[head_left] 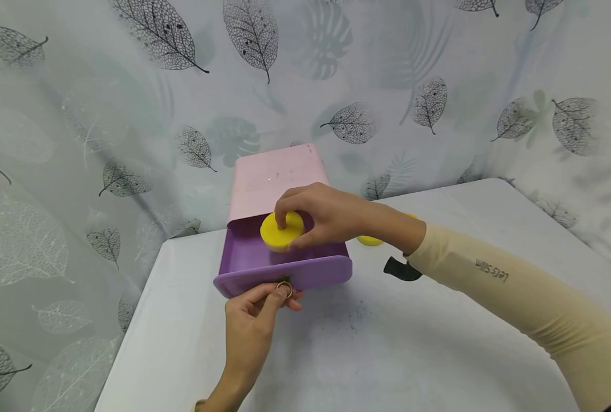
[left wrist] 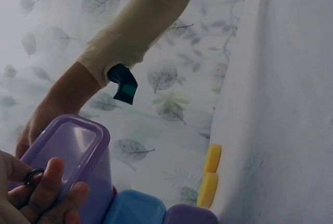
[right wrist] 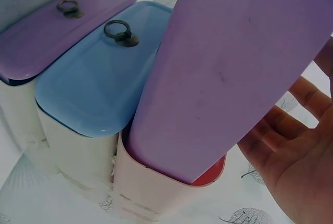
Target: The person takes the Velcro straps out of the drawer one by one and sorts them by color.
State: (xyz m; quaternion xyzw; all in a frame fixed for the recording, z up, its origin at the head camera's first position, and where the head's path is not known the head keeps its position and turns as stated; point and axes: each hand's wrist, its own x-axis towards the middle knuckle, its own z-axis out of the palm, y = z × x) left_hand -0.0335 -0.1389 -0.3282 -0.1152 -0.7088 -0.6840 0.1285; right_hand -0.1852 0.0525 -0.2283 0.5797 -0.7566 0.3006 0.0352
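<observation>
Right hand arched above, left hand pinching below.
In the head view, the right forearm, beige-sleeved, extends from four o'clock to a bare wrist; the index finger bends down toward six o'clock, the thumb points to eight. The left wrist comes from seven o'clock, its thumb aimed toward one, meeting the bent fingers.

A pale backdrop printed with dark, net-veined leaves and fainter grey-green fronds rises behind and to both sides of a white surface — its far right corner rounded. The light falls soft and diffuse.
</observation>
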